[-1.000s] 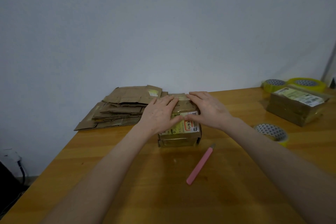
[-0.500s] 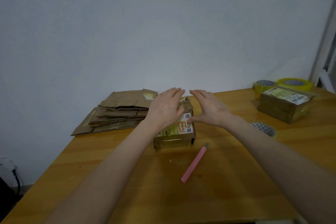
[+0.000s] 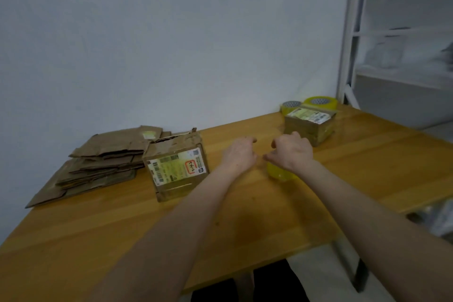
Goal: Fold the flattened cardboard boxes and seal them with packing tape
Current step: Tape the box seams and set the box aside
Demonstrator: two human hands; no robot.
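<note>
A folded cardboard box with a printed label stands left of centre on the wooden table; its top flaps are ragged and slightly raised, and neither hand touches it. My right hand curls over a yellow tape roll on the table, right of the box. My left hand hovers just left of that roll with fingers loosely curled and nothing seen in it. A stack of flattened cardboard boxes lies behind and left of the box.
A taped box with a label sits at the back right, with two more tape rolls behind it by the wall. A white metal rack stands past the table's right end.
Both hands left the top of the folded box and moved right to the yellow tape roll. The view swung right. The pink knife is out of sight now.
</note>
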